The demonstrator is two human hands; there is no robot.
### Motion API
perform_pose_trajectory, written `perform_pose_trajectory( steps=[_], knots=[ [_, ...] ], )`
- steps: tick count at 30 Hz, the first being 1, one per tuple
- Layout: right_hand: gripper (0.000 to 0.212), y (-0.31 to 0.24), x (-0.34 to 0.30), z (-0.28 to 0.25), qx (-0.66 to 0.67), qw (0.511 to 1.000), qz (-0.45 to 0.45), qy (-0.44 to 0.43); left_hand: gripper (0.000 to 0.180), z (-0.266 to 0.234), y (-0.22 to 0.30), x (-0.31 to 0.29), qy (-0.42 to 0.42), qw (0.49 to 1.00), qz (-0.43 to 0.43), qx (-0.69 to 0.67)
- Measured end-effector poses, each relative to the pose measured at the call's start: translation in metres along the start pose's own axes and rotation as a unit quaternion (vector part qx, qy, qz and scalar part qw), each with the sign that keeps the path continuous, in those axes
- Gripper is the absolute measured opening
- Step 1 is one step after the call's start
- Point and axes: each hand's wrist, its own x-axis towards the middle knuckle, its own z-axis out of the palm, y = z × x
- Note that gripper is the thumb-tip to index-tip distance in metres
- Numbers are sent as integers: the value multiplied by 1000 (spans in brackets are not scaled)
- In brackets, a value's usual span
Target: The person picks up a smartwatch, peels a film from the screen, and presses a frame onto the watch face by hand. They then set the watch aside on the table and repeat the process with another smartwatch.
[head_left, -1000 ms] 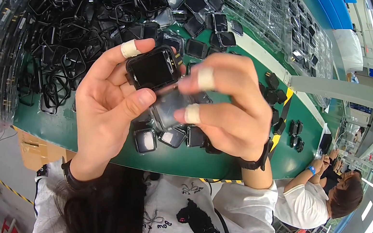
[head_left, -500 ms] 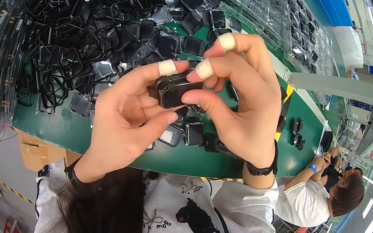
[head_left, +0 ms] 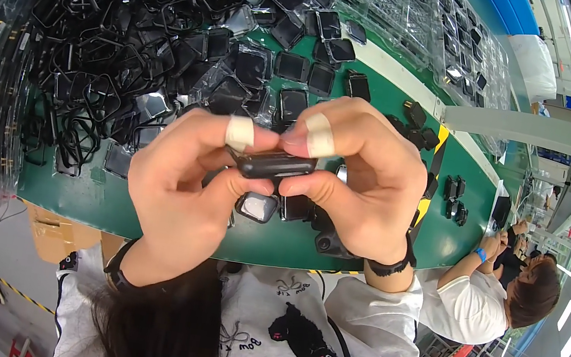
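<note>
Fingers (head_left: 356, 136) of both hands are bent inward and nearly closed, with one small black case (head_left: 274, 167) caught between the tips. Its left end is pinched by the thumb and forefinger of the left hand (head_left: 179, 188), its right end by those of the right hand (head_left: 375, 200) — both thumbs are set below, both forefingers above. The case is held edge-on, raised over the green table (head_left: 81, 195), so its broad faces are mostly hidden. A pale wrap (head_left: 239, 133) is worn on the left forefinger, and another is seen on the right one. Both wrists are circled by dark bands (head_left: 391, 267).

Just below the left thumb, a white-faced square (head_left: 256, 207) is seen on the table. Beyond the hands, black squares (head_left: 292, 67) are scattered, some covered in clear film, and to the left a tangled pile of black frames (head_left: 99, 37) is heaped. Clear trays (head_left: 372, 5) are spread along the far side. Near the right end, small black parts (head_left: 457, 200) are grouped beside yellow-and-black tape (head_left: 430, 194). Farther right, a co-worker (head_left: 470, 312) in a white top is seated — a blue band (head_left: 481, 254) is worn at the wrist.
</note>
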Motion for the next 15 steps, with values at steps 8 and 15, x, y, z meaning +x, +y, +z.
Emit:
perform_pose_trajectory(
  steps=[8, 15],
  knots=[
    [31, 1, -11, 15, -24, 999, -19, 37, 22, -14, -11, 10, -56, 976, 172, 119],
    [35, -8, -21, 20, -50, 995, 77, 45, 19, -7, -21, 4, -40, 988, 138, 52]
  ],
)
